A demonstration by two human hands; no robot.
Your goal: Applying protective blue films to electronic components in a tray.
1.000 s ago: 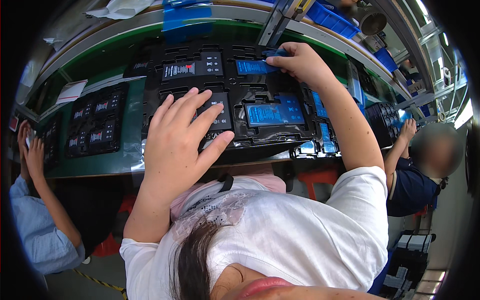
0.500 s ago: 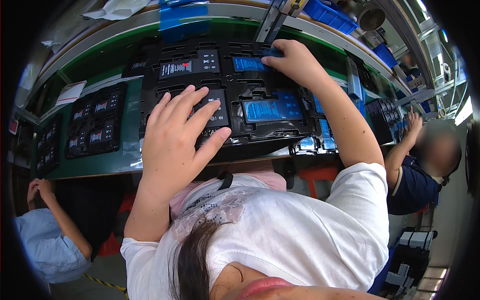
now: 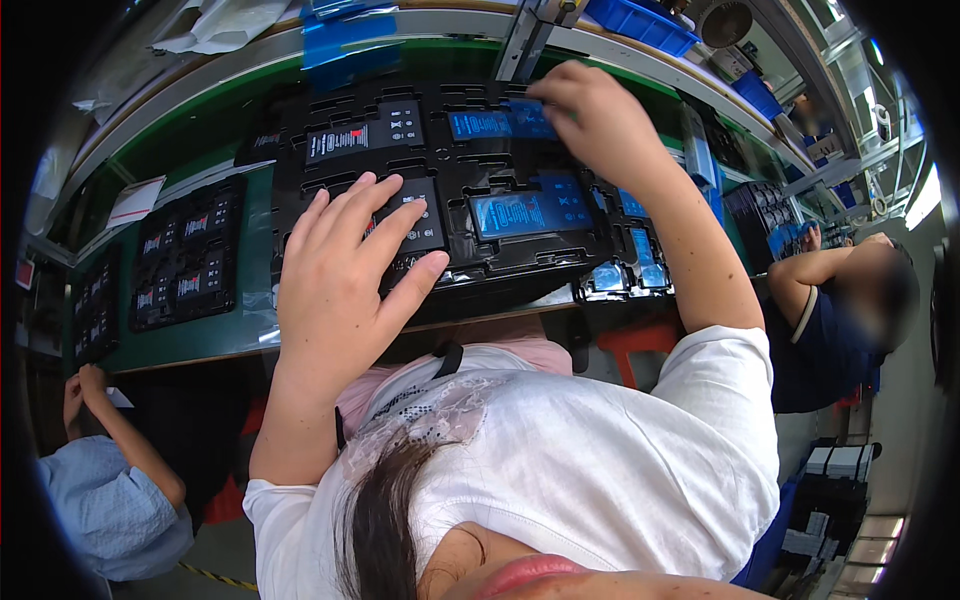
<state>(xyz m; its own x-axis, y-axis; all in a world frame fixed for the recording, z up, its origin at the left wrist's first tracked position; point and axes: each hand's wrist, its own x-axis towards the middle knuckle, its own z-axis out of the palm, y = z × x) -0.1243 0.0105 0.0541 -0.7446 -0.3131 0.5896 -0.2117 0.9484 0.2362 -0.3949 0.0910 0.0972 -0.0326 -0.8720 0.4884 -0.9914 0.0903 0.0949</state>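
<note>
A black plastic tray (image 3: 432, 160), at the top of a thick stack, holds flat phone batteries in moulded pockets. My left hand (image 3: 345, 265) lies spread over its near-left battery (image 3: 428, 222), partly covering it. The far-left battery (image 3: 365, 136) is black with a small red mark. Blue film covers the far-right battery (image 3: 490, 124) and the near-right battery (image 3: 530, 213). My right hand (image 3: 600, 115) is at the right end of the far-right battery, fingers bent and thumb apart from them. Nothing shows in its grasp, though some fingertips are hidden.
Other battery trays (image 3: 188, 255) lie on the green bench (image 3: 255, 335) to the left. To the right, another tray (image 3: 630, 262) carries blue-filmed batteries. A metal post (image 3: 522, 45) and a blue bin (image 3: 640, 25) stand at the back. People sit on both sides.
My right hand has drawn back slightly from the far-right battery, uncovering more of its blue film. My left hand stays on the tray. The person at right has lowered a raised hand.
</note>
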